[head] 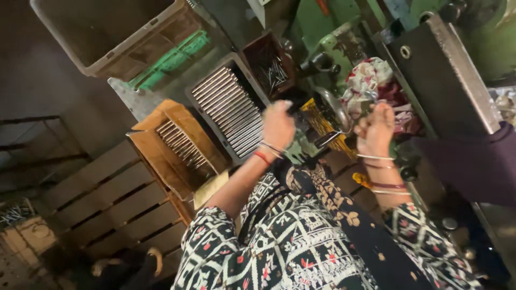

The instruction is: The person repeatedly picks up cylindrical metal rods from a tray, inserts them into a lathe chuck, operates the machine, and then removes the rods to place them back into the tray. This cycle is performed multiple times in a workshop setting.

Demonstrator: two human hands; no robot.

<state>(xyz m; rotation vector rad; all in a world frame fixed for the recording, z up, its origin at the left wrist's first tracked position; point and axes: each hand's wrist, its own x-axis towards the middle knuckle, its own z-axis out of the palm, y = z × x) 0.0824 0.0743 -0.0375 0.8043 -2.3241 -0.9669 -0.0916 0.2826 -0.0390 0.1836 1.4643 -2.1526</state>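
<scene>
My left hand (278, 124) is closed in a fist just right of a grey tray of metal rods (228, 107); what it holds is hidden from me. My right hand (376, 129) is closed near a floral cloth (373, 75) on a green machine (333, 43). Something thin and metallic may be pinched in its fingers, but I cannot tell for sure. A yellow part (322, 126) and a metal handle (328, 138) lie between my hands. Bangles ring both wrists.
A cardboard box with rods (177, 142) sits left of the tray. A small brown bin of thin rods (269, 64) stands behind. A large grey tub (107, 32) is top left. Wooden pallets (113, 198) lie low left. Another person's dark sleeve (473, 166) reaches in from the right.
</scene>
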